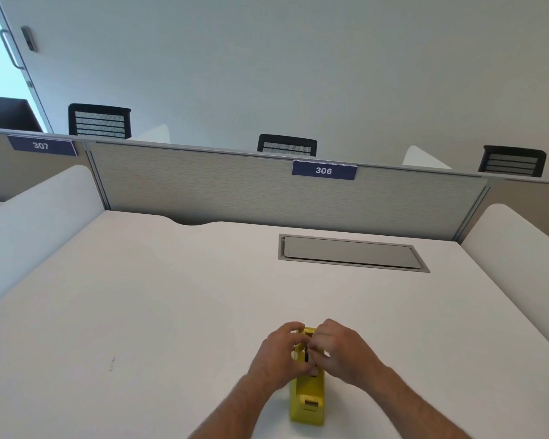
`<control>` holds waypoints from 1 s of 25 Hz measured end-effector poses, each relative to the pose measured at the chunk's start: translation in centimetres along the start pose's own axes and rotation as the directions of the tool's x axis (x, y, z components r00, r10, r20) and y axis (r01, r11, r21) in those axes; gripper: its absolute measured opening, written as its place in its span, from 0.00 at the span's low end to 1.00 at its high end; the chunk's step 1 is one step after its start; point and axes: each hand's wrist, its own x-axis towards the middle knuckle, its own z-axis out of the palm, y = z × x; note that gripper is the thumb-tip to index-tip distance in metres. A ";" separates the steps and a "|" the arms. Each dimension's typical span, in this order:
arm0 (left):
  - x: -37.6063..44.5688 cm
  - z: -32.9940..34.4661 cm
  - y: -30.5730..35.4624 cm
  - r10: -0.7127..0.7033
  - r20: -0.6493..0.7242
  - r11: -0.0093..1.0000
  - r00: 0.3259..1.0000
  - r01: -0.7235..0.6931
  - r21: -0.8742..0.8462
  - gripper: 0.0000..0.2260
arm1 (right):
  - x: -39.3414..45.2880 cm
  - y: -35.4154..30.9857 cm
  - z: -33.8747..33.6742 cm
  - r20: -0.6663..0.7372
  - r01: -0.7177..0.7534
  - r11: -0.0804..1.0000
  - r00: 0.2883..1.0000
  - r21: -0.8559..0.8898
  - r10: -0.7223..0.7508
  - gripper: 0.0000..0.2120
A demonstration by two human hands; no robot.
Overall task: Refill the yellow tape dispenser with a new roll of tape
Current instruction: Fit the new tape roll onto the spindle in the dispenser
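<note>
The yellow tape dispenser (308, 397) stands on the white desk (171, 312) near its front edge, with its cutter end toward me. My left hand (279, 356) grips the far part of the dispenser from the left, fingers curled over its top. From the right, my right hand (339, 350) reaches in with its fingertips pinching at the dark slot in the middle of the dispenser. What those fingers hold is hidden. No tape roll shows clearly.
A grey cable hatch (352, 253) is set into the desk at the back right. A grey partition (235, 185) with a blue "306" label (324, 170) closes the desk's far side. White side dividers flank the desk, and black chairs stand beyond.
</note>
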 end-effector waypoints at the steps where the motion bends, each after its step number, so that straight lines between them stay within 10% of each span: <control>1: 0.0 0.0 0.0 0.001 -0.001 1.000 1.000 -0.001 -0.001 0.25 | 0.0 0.0 0.0 -0.004 0.001 1.000 1.000 0.000 -0.001 0.08; 25: -0.1 -0.1 0.2 -0.005 0.004 1.000 1.000 0.005 0.011 0.25 | 0.2 0.3 0.1 0.042 -0.017 1.000 0.999 -0.014 0.018 0.10</control>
